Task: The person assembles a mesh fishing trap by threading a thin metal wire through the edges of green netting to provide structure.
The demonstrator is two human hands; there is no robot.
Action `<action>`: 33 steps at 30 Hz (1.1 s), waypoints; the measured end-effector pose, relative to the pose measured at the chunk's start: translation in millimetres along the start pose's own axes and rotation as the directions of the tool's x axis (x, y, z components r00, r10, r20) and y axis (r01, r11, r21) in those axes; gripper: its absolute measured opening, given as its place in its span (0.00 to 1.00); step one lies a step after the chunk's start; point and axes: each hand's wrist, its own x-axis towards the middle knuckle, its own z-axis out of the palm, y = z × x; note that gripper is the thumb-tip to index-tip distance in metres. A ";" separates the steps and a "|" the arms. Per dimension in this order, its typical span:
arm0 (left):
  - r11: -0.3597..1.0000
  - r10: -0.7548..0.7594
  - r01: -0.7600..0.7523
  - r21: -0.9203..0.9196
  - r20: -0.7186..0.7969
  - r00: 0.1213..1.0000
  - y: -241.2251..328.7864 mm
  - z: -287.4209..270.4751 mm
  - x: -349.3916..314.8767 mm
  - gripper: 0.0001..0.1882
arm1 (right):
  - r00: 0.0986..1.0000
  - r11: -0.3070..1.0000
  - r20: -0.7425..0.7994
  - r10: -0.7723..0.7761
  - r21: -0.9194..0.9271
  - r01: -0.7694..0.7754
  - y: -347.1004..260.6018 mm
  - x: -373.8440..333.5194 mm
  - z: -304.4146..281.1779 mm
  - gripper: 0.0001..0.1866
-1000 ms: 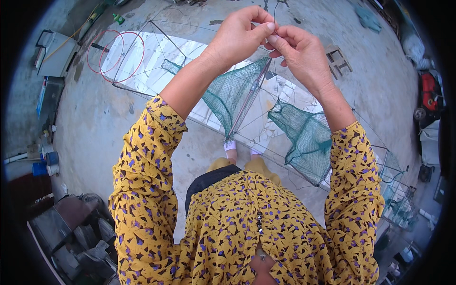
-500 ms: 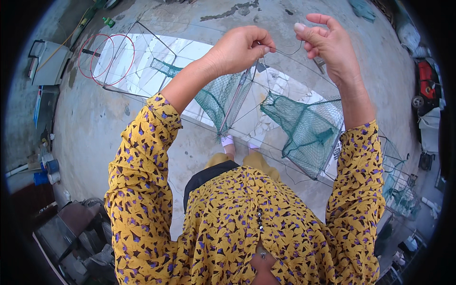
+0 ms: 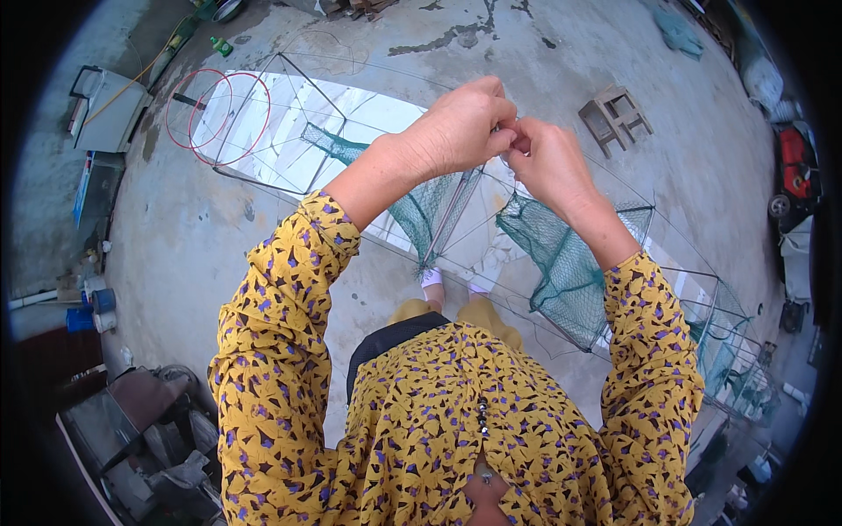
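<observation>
My left hand [image 3: 463, 124] and my right hand [image 3: 551, 167] meet above the work, thumbs and fingertips pinched close together. A thin cord is between them, mostly hidden by the fingers. Below hangs a net trap of green mesh [image 3: 548, 250] on thin dark metal frames, strung with fine lines. Another green mesh panel [image 3: 425, 210] slopes down beneath my left wrist. Two thin red hoops [image 3: 270, 114] belong to the trap's far left end. Under it all lies a long white marble-patterned board [image 3: 377, 114].
A small wooden stool [image 3: 605, 118] stands on the concrete floor beyond my right hand. More netting [image 3: 724, 351] stretches to the right. At the left are a pale box-like appliance [image 3: 114, 110] and blue containers [image 3: 101, 302]. A red machine [image 3: 794, 162] sits at the far right.
My right hand has come in left and down to meet my left hand; the cord strung between them earlier is now bunched at the fingertips. The view has shifted slightly, uncovering the stool.
</observation>
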 end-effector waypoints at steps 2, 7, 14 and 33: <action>0.999 0.025 -0.025 0.035 0.003 1.000 -0.5 7.2 -7.6 0.05 | 0.985 0.943 0.116 0.129 0.292 -0.158 4.7 -7.4 2.6 0.14; 0.999 0.003 -0.006 0.031 0.079 0.997 -3.3 5.5 -12.2 0.05 | 0.960 0.808 0.213 0.181 0.525 -0.269 3.6 -10.0 -7.0 0.13; 0.967 -0.218 0.230 0.112 -0.108 0.970 -7.3 -2.9 -3.6 0.05 | 0.890 0.602 0.394 0.230 0.661 -0.448 -7.2 -20.5 -11.0 0.14; 0.581 -0.602 0.070 -0.811 -0.370 0.707 -4.2 -52.8 -46.4 0.11 | 0.893 0.744 0.439 0.104 0.561 -0.362 17.6 -36.2 15.1 0.15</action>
